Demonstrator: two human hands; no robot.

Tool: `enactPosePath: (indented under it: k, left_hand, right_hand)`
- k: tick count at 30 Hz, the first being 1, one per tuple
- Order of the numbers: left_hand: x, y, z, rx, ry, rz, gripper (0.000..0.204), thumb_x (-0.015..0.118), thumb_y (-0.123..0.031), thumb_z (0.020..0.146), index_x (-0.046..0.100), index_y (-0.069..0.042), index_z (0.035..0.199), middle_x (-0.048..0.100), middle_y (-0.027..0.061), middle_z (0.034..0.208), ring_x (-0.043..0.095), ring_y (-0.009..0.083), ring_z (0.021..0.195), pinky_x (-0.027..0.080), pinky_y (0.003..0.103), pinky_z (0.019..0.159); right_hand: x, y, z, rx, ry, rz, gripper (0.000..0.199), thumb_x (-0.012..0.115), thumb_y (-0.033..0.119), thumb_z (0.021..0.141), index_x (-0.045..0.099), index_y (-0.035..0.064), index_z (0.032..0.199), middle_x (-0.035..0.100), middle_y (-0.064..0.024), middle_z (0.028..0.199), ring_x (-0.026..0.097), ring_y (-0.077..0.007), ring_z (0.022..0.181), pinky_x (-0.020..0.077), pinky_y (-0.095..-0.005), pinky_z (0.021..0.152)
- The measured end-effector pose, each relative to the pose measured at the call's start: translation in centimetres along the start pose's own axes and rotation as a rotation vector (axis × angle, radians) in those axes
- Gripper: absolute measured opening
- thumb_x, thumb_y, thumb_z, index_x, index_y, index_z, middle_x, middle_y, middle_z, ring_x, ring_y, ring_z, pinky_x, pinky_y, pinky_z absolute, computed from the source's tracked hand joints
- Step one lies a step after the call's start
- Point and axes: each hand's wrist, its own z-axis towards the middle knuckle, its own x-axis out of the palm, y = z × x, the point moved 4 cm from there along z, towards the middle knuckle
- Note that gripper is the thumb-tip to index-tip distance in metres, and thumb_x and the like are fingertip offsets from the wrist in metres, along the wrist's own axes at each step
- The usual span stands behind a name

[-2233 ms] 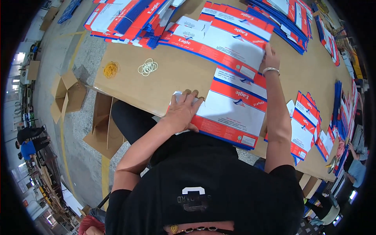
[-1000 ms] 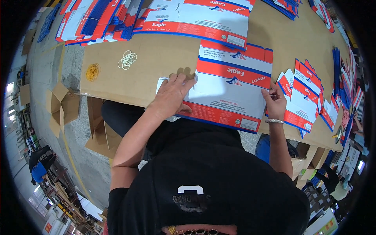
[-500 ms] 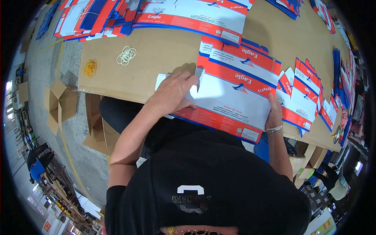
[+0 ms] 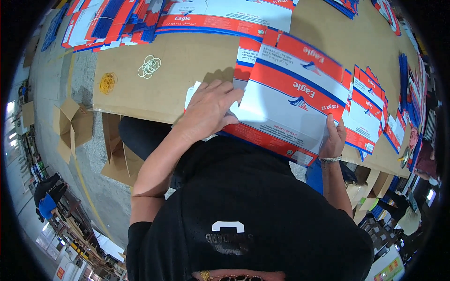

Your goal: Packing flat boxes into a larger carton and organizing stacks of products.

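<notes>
A flat printed carton [image 4: 276, 105], red, white and blue, lies tilted in front of me at the table's near edge. Its far side is raised off the cartons beneath. Around its left end my left hand [image 4: 206, 110] is closed, thumb and fingers at the edge. My right hand [image 4: 333, 138] grips the right edge, thumb on the printed face and the other fingers partly hidden. Below it, more flat cartons [image 4: 246, 51] show at the upper left, and a white flap [image 4: 191, 93] sticks out beside my left hand.
Bundled cartons [image 4: 112, 21] and a carton stack [image 4: 211, 21] lie at the far side. Yellow rubber bands [image 4: 107, 83] and white ones [image 4: 149, 67] rest on the brown table [image 4: 178, 51]. Fanned cartons [image 4: 365, 110] lie at right. Open cardboard boxes [image 4: 75, 124] stand on the floor at left.
The held carton's far side has lifted and the sheet has turned slightly, its right end swinging away from me. My right hand's thumb now presses on its face; my left hand stays nearly in place.
</notes>
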Motion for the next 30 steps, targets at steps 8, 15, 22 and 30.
enactPosePath:
  k: [8, 15, 22, 30]
  left_hand:
    - [-1.1, 0.9, -1.2, -0.008, -0.084, -0.106, 0.035, 0.082, -0.012, 0.064, 0.059, -0.01, 0.09, 0.059, 0.0059, 0.091, 0.056, 0.0269, 0.092, 0.043, 0.039, 0.079]
    - [-2.4, 0.2, -1.2, 0.012, -0.254, 0.004, 0.033, 0.081, -0.008, 0.064, 0.057, -0.008, 0.086, 0.058, 0.0061, 0.089, 0.057, 0.0279, 0.087, 0.043, 0.038, 0.076]
    - [-1.6, 1.1, -2.0, 0.059, -0.402, -0.057, 0.027, 0.08, -0.006, 0.067, 0.057, -0.006, 0.081, 0.058, 0.008, 0.092, 0.058, 0.0267, 0.093, 0.045, 0.038, 0.077]
    - [-0.8, 3.1, -2.6, 0.086, -0.62, -0.183, 0.021, 0.077, -0.002, 0.07, 0.06, -0.004, 0.083, 0.056, 0.0103, 0.093, 0.058, 0.027, 0.09, 0.048, 0.036, 0.074]
  right_hand:
    - [1.5, 1.4, -0.2, -0.156, 0.001, -0.214, 0.028, 0.058, 0.023, 0.095, 0.059, 0.0003, 0.112, 0.067, -0.0083, 0.099, 0.06, -0.0128, 0.088, 0.0469, -0.0278, 0.078]
    - [2.8, 4.7, -1.0, -0.486, -0.003, -0.231, 0.025, 0.056, 0.018, 0.096, 0.058, -0.0023, 0.111, 0.067, -0.0102, 0.098, 0.059, -0.0142, 0.087, 0.0451, -0.0271, 0.078]
    - [2.8, 5.1, -1.3, -0.563, 0.047, -0.263, 0.029, 0.054, 0.018, 0.097, 0.055, -0.0029, 0.117, 0.066, -0.0131, 0.103, 0.06, -0.0177, 0.094, 0.0448, -0.0322, 0.086]
    - [3.9, 4.3, -1.6, -0.714, 0.078, -0.241, 0.03, 0.053, 0.013, 0.097, 0.052, -0.004, 0.121, 0.065, -0.0124, 0.106, 0.06, -0.0164, 0.096, 0.0452, -0.0321, 0.085]
